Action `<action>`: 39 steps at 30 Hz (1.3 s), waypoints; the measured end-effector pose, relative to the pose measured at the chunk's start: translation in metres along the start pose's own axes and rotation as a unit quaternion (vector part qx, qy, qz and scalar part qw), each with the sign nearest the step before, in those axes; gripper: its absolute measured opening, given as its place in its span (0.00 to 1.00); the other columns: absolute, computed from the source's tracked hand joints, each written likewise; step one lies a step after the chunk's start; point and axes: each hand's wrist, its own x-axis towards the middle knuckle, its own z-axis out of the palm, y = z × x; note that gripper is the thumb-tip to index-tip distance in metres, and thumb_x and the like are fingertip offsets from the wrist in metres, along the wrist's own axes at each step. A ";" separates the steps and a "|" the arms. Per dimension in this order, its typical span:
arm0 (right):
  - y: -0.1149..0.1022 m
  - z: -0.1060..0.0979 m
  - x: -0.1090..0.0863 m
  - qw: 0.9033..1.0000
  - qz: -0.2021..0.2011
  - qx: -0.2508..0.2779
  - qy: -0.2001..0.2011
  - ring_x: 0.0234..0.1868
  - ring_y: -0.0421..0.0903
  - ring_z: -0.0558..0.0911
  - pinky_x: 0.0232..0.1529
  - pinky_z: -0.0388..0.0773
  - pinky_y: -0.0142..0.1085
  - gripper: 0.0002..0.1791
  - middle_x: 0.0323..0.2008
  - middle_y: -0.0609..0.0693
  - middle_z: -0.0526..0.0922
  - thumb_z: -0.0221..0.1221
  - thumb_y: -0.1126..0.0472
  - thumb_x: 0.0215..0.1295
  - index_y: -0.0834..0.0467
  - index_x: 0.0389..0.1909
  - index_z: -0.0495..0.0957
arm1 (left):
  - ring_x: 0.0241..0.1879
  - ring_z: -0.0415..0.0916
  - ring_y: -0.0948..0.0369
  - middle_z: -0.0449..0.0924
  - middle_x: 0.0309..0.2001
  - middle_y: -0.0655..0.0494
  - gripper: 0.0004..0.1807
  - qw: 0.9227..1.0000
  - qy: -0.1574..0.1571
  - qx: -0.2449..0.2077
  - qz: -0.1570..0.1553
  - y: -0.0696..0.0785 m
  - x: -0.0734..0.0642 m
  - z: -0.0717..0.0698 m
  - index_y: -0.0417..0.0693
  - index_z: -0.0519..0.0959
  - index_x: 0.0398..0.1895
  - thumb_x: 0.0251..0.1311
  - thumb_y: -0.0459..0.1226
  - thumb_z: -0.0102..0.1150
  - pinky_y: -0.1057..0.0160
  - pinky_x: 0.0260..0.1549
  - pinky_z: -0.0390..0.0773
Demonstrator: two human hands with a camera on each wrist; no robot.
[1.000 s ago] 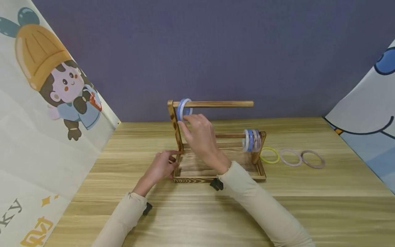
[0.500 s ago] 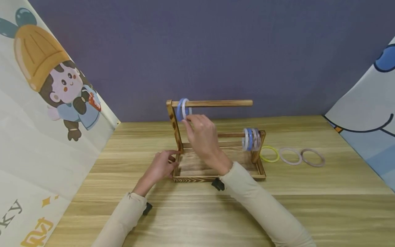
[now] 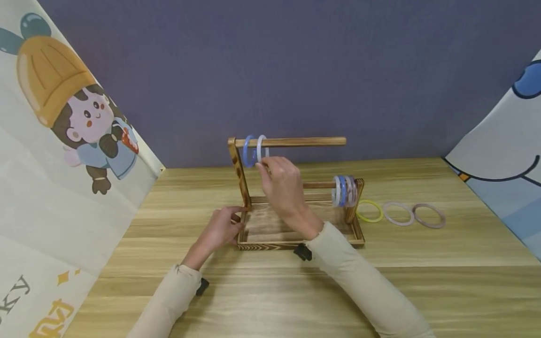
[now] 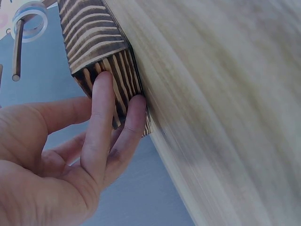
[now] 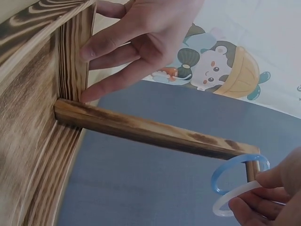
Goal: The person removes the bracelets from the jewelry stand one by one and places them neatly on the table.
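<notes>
A wooden bangle rack (image 3: 296,245) stands with its tray on the table and two bars above it. My right hand (image 3: 284,190) pinches a white bangle (image 5: 235,197) between thumb and fingers, and the bangle still encircles the upper bar (image 3: 308,141). Left of it, a blue bangle (image 3: 246,152) hangs on the same bar near the post, a small gap between them. My left hand (image 4: 66,160) touches the rack's left end with extended fingertips, one finger by the foot of the post (image 3: 240,176).
Several bangles (image 3: 344,191) in white, blue and purplish tones hang at the right end of the lower bar (image 3: 319,185). Right of the rack lie a yellow bangle (image 3: 369,221), a pale pink one (image 3: 397,223) and a mauve one (image 3: 428,226). A dark panel (image 3: 296,70) stands behind the table.
My right hand has drawn the white bangle rightward along the upper bar, away from the blue bangle beside the post. My left hand has stayed at the rack's left end.
</notes>
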 end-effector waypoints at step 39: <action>0.049 -0.064 -0.014 0.998 0.030 -0.023 0.057 0.33 0.53 0.86 0.33 0.86 0.44 0.09 0.34 0.61 0.87 0.63 0.65 0.68 0.69 0.42 0.84 | 0.32 0.84 0.55 0.82 0.46 0.37 0.26 1.000 0.001 -0.004 -0.011 0.001 -0.002 0.001 0.45 0.76 0.65 0.63 0.27 0.63 0.63 0.18 0.85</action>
